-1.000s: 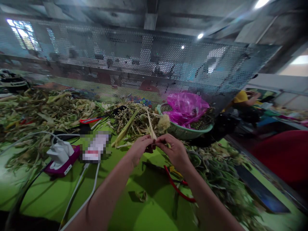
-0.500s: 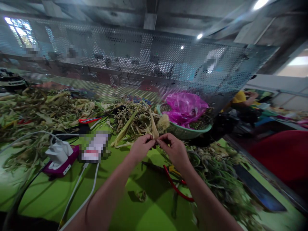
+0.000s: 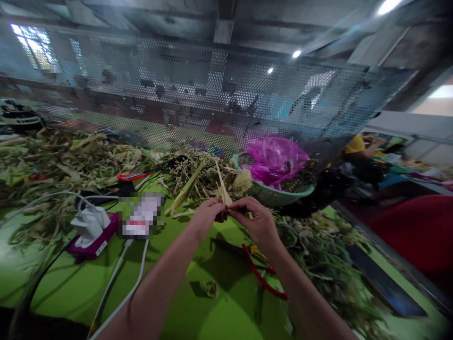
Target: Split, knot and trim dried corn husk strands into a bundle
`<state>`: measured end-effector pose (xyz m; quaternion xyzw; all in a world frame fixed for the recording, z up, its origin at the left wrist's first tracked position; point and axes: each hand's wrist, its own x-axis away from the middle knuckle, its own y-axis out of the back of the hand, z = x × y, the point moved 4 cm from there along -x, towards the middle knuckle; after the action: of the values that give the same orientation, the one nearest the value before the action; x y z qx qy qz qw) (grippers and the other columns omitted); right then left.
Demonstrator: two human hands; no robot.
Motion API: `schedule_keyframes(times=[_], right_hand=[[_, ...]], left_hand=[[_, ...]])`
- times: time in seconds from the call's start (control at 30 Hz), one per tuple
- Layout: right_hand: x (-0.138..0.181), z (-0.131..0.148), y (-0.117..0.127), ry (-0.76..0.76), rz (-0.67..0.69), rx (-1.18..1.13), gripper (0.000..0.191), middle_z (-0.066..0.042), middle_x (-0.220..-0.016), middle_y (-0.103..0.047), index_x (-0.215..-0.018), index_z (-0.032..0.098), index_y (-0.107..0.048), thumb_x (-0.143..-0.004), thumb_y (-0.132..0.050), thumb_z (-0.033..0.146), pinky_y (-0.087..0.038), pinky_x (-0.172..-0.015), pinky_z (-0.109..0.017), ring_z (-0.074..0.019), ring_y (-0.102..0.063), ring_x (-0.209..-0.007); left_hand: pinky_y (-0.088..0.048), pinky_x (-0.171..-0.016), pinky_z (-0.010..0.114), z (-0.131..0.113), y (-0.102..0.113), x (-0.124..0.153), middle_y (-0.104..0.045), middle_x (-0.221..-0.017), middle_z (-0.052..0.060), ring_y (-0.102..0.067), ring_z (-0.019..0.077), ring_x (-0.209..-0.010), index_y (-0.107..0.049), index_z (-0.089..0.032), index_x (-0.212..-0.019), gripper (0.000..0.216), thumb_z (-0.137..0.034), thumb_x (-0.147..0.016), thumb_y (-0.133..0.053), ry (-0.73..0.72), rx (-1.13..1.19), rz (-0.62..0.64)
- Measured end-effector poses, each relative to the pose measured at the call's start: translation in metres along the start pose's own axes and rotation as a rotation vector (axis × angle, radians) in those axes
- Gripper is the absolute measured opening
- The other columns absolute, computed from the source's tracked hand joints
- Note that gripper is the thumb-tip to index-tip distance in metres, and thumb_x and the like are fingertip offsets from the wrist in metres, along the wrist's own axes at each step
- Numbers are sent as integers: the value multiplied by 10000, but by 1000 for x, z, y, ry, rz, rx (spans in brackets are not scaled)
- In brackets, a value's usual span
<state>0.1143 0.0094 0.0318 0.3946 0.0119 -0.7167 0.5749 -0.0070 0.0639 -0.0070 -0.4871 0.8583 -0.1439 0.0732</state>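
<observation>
My left hand (image 3: 207, 216) and my right hand (image 3: 255, 219) meet above the green table (image 3: 198, 302), fingertips pinched together. Between them they hold a thin pale dried leaf strip (image 3: 222, 191) that sticks up and away from me. Both hands are closed on its lower end. Red-handled scissors (image 3: 260, 276) lie on the table just below my right wrist. A small scrap of husk (image 3: 208, 288) lies under my left forearm.
Heaps of dry leaves and husks (image 3: 71, 160) cover the table's far side and right edge. A green basket (image 3: 279, 193) holds a pink plastic bag (image 3: 276, 158). A white charger on a purple power strip (image 3: 90, 231), cables, perforated metal screen (image 3: 212, 94). Another person sits at far right (image 3: 361, 146).
The hands stay pinched together on the strip; its free end has tilted slightly between frames. Nothing else on the table has moved.
</observation>
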Motion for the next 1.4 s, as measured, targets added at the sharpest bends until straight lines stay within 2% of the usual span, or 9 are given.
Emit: schedule_keyframes(times=[0.13,0.27,0.37,0.53,0.7,0.9,1.1,1.3,1.4], right_hand=[[0,-5,1,-13,17,59,75,-35,-784,-630,-796,204,-674,-793,-647,274,-460,-690,-295,-173,-585,-747],[1,-8,1,-52,16,92,110,-29,-765,-630,-768,194,-653,-803,-622,294,-450,-688,-289,-169,-575,-733],[2,-9,1,-124,-3,62,129,-27,-746,-634,-781,185,-635,-804,-611,310,-449,-667,-283,-167,-570,-713],[2,-11,2,-231,-37,-47,149,-19,-710,-620,-781,178,-611,-769,-642,323,-443,-629,-271,-158,-554,-669],[1,-12,1,-210,-16,-151,199,-29,-765,-637,-843,181,-642,-761,-659,361,-459,-672,-279,-164,-569,-718],[1,-13,1,-162,16,-29,166,-38,-795,-663,-846,188,-680,-775,-652,335,-462,-720,-307,-185,-598,-764],[2,-16,-1,-131,-7,57,148,-43,-787,-645,-823,187,-656,-799,-618,328,-456,-709,-308,-184,-583,-757],[2,-13,1,-247,-42,21,139,-26,-714,-627,-768,177,-624,-768,-623,316,-445,-633,-279,-164,-555,-672],[2,-10,1,-223,-58,-35,157,-20,-713,-619,-800,182,-622,-763,-635,335,-447,-621,-270,-160,-551,-667]], left_hand=[[-340,-559,226,0,-1,1,-517,-595,-15,-451,94,-560,-514,-163,-627,89,-234,-676,-534,7,-24,19],[-345,-571,230,1,-1,-1,-530,-616,-18,-450,97,-572,-517,-170,-652,57,-220,-670,-537,-21,-79,-23],[-366,-599,240,0,-2,-2,-537,-623,-10,-481,112,-616,-530,-166,-660,87,-249,-688,-535,-69,-158,-24],[-364,-610,246,-3,-6,-3,-520,-645,-9,-467,117,-635,-558,-161,-698,119,-279,-698,-555,-159,-256,50],[-352,-594,260,-1,-4,-2,-511,-615,7,-451,124,-598,-529,-176,-662,102,-261,-717,-518,-71,-197,34],[-338,-575,262,-2,-1,-1,-496,-586,9,-434,123,-569,-491,-180,-600,126,-250,-701,-517,-12,-144,3],[-364,-600,235,1,2,-5,-523,-665,-10,-457,111,-617,-525,-169,-694,76,-245,-687,-525,-78,-228,-36],[-374,-656,248,-2,-1,-4,-570,-728,5,-485,136,-697,-590,-164,-756,138,-285,-744,-524,-234,-443,27],[-375,-640,248,0,-2,-6,-570,-720,10,-487,136,-686,-595,-166,-764,136,-265,-759,-501,-242,-446,57]])
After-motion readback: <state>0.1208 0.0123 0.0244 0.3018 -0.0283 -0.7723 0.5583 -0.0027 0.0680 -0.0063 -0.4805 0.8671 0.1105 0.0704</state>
